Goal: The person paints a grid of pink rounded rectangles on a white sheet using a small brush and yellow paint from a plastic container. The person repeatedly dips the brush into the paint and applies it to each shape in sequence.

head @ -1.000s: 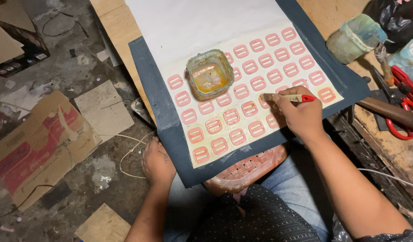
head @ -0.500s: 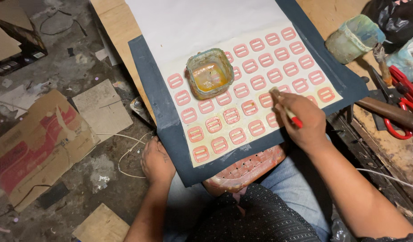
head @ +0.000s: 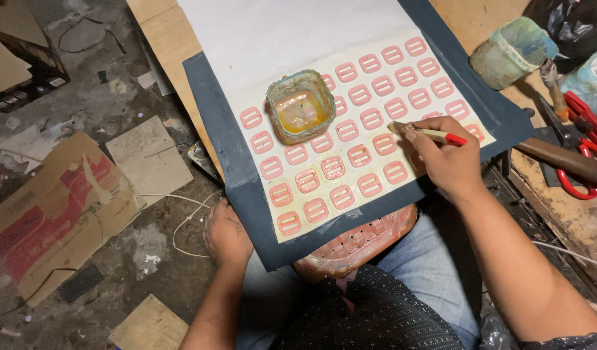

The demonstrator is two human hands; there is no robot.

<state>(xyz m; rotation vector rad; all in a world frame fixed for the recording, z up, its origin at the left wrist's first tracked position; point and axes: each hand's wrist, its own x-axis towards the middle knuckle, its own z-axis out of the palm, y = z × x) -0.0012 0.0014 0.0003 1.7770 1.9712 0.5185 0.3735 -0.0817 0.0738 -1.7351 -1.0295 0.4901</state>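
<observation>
Left hand (head: 226, 232): low beside the board edge, fingers curled loosely, holding nothing.
Right hand (head: 444, 159): fingers clamped on a brush (head: 428, 133).
Pink pieces (head: 347, 155): rows left of the fingers look glue-coated.
Glue jar (head: 300, 115): beyond them.

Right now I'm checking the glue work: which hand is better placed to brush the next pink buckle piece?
The right hand: it holds the brush with its tip over the pink pieces. The left hand is off the sheet, down at the dark board's edge.
</observation>
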